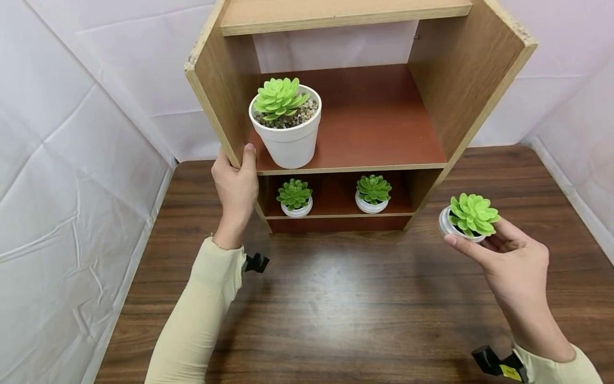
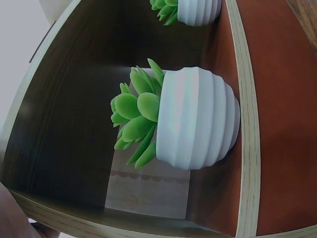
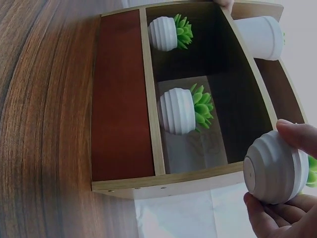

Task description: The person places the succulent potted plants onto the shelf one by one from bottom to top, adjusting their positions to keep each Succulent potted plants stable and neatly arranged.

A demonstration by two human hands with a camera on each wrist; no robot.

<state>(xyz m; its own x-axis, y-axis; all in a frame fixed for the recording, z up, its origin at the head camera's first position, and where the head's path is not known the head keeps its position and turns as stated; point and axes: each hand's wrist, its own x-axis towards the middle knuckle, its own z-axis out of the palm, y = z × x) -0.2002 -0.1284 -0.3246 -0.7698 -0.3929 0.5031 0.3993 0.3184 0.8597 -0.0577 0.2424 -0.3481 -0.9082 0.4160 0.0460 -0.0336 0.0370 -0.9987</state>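
My left hand grips the left side panel of a wooden shelf unit, its thumb on the panel's front edge. Right of that hand, a larger white pot with a succulent stands on the middle shelf. In my right hand, fingers and thumb pinch a small ribbed white pot with a green succulent, held in the air right of the unit; its flat base shows in the right wrist view. Two like small potted succulents sit on the lower shelf, one at left and one at right.
The unit stands on a dark wood-grain table. Its top shelf board crosses above the large pot. Pale cloth hangs at the left, right and back of the table. Dark straps with small devices are on both wrists.
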